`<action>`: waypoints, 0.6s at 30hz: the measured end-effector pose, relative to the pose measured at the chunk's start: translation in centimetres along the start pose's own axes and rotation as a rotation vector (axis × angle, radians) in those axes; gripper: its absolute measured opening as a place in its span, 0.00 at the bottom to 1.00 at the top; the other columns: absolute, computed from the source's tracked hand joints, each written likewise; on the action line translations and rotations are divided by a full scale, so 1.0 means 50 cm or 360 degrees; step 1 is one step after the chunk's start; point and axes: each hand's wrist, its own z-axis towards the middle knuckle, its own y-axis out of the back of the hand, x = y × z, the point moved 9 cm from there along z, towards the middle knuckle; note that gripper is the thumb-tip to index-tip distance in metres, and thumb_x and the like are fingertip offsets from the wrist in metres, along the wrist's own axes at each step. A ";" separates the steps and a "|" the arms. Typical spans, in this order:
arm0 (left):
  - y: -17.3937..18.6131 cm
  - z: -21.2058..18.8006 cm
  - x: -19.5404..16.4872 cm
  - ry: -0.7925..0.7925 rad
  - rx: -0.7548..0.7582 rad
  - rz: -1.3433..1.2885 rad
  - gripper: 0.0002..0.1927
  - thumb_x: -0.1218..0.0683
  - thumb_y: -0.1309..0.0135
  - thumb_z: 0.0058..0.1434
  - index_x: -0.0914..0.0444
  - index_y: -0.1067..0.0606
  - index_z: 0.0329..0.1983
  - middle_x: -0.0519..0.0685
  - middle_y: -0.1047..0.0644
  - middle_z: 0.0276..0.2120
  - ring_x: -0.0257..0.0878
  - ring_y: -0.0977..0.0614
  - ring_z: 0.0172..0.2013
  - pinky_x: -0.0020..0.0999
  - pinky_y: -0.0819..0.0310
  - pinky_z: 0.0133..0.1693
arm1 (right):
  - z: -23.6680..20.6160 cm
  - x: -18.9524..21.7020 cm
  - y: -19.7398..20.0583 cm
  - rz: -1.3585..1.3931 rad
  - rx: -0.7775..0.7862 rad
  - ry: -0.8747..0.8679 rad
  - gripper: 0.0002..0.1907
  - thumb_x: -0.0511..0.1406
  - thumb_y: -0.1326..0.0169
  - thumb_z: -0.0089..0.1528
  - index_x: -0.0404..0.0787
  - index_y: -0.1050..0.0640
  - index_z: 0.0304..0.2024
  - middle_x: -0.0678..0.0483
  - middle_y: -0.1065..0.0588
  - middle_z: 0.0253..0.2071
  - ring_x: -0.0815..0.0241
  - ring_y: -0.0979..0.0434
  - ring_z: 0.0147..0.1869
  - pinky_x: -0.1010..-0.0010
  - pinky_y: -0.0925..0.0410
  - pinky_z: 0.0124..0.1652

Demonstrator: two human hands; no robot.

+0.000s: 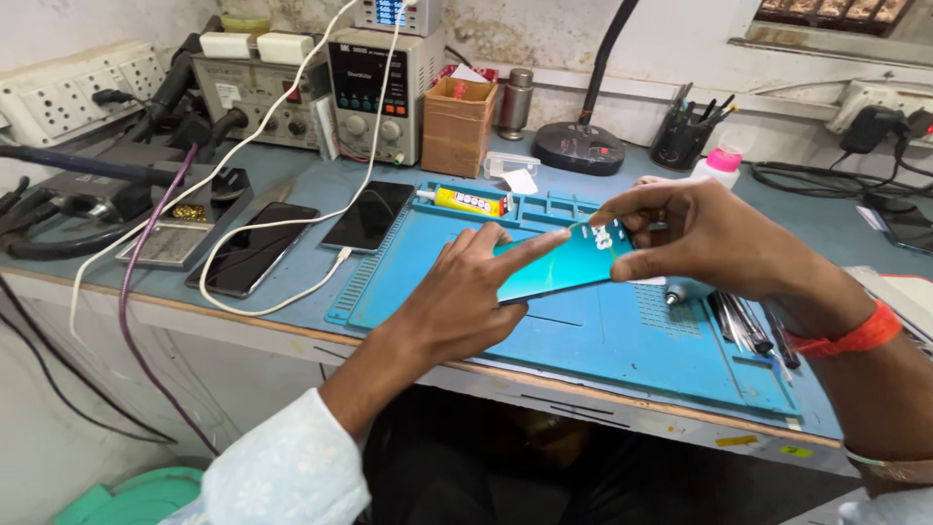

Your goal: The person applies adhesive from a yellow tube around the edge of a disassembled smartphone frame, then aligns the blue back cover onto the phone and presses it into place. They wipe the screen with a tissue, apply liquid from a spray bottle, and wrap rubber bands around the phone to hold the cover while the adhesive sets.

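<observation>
I am watching the left hand (465, 297) gripping the teal phone back cover (559, 267) from below, forefinger stretched along its top edge. The right hand (702, 238) is pinching the cover's far corner by the camera cutout. The cover is hovering above the blue repair mat (603, 335), not yet on any phone. Beyond, a yellow glue tube (465, 201) is lying at the mat's far edge.

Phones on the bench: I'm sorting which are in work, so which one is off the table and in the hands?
The teal-backed phone, lifted over the blue mat between the left hand and right hand. The two black phones lie flat, screen up, left of the mat.
</observation>
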 end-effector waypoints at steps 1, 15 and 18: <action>-0.001 0.001 0.002 0.0027 -0.0038 0.0013 0.41 0.57 0.42 0.55 0.42 0.37 0.73 0.60 0.28 0.44 0.58 0.26 0.47 0.54 0.32 0.52 | 0.000 0.018 -0.003 -0.0103 0.0003 0.0076 0.30 0.37 0.27 0.45 0.37 0.17 0.50 0.61 0.34 0.31 0.68 0.34 0.35 0.73 0.34 0.35; -0.032 0.031 0.007 0.0526 -0.0248 0.0131 0.42 0.55 0.45 0.54 0.42 0.40 0.74 0.68 0.31 0.50 0.64 0.26 0.43 0.58 0.30 0.47 | -0.019 0.114 0.012 -0.0997 -0.0534 0.0571 0.16 0.37 0.29 0.51 0.44 0.14 0.41 0.56 0.25 0.26 0.65 0.28 0.25 0.70 0.35 0.25; -0.044 0.037 0.020 0.0684 -0.0172 0.0054 0.40 0.54 0.46 0.58 0.40 0.41 0.75 0.65 0.30 0.48 0.65 0.26 0.45 0.60 0.30 0.48 | -0.034 0.121 0.009 -0.0934 -0.0655 0.0741 0.19 0.35 0.30 0.54 0.40 0.18 0.47 0.56 0.23 0.29 0.67 0.23 0.30 0.73 0.30 0.33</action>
